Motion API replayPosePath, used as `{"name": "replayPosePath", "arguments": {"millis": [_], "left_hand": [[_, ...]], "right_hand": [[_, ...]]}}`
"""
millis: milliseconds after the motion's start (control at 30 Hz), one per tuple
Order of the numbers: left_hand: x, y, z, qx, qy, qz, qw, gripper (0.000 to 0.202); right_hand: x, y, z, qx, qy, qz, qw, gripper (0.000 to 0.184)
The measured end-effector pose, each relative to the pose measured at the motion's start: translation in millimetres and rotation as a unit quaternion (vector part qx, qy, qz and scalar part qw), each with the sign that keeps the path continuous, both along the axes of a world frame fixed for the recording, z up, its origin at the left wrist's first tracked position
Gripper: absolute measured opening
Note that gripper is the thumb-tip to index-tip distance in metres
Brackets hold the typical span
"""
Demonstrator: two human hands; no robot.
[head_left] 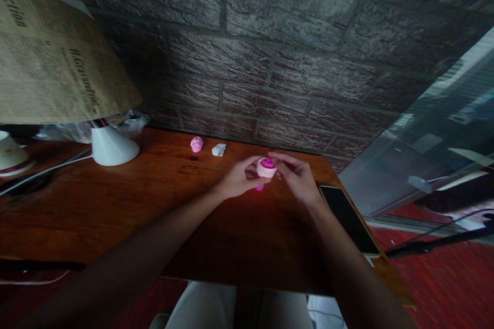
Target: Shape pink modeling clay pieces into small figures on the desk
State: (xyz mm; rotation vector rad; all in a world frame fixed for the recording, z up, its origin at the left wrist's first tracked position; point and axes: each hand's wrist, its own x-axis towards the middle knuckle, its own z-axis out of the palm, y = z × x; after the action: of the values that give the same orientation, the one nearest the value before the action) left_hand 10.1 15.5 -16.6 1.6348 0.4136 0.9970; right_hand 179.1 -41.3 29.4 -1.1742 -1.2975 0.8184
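Observation:
My left hand point(243, 179) is closed around a small rounded piece of light pink modelling clay point(265, 170), held above the table. A bright magenta lump of clay point(267, 163) sits on top of the light pink piece. The thumb and fingers of my right hand point(296, 177) pinch at the right side of this magenta lump. More magenta clay point(259, 187) shows just below my left thumb; whether it lies on the table or joins the held piece, I cannot tell. Farther back on the table lie a pink clay lump point(196, 144) and a white crumpled lump point(218, 150).
The wooden table point(154, 190) meets a grey brick wall point(247, 51). At the left stand a lamp point(112, 145) with a newsprint shade, and a paper cup point(11, 154). A tablet-like dark device point(349, 221) lies along the right edge. A cable point(46, 170) crosses the left side.

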Motion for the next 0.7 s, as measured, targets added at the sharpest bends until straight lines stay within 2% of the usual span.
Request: {"name": "replayPosePath", "arguments": {"millis": [300,500,700], "left_hand": [[-0.6,-1.0,1.7,0.02,0.009,0.019,1.0,0.055],[-0.2,-1.0,0.9,0.023,0.012,0.029,0.999,0.056],[-1.7,0.2,0.3,0.028,0.018,0.03,0.999,0.055]], "right_hand": [[-0.3,2.5,-0.2,-0.008,0.027,-0.034,0.999,0.033],[-2.0,2.5,-2.0,0.031,0.006,-0.055,0.998,0.029],[-2.3,0.3,1.7,-0.001,0.008,-0.003,1.0,0.032]]}}
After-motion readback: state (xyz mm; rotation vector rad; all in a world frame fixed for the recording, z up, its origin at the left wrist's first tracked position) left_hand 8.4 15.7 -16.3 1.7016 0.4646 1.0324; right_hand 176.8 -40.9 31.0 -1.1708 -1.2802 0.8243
